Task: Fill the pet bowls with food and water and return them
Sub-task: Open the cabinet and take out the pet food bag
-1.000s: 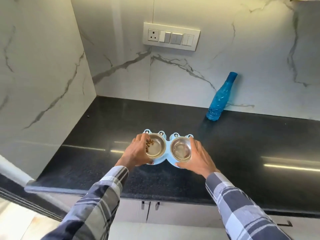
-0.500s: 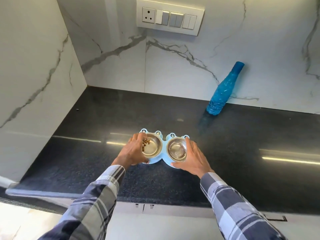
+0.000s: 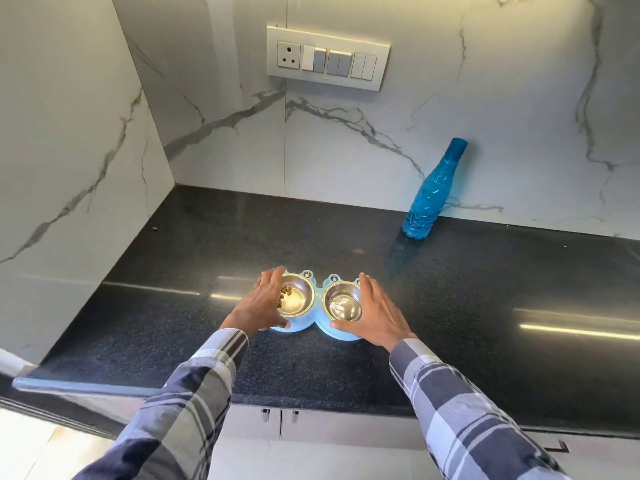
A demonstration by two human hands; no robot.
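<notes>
A light blue double pet feeder rests on the black counter. Its left steel bowl holds a few brown kibble pieces; the right steel bowl looks wet and shiny inside. My left hand wraps the feeder's left end, fingers over the far rim and thumb at the front. My right hand spans the right end, fingers stretched along the side and thumb on the front rim.
A blue plastic bottle stands capped against the marble back wall, right of the feeder. A switch panel is on that wall. A marble side wall closes the left. Cabinet doors lie below the counter edge.
Both hands stay on the feeder's ends, and the feeder keeps its place on the counter. My right fingers have straightened somewhat. The camera has moved closer and tilted up.
</notes>
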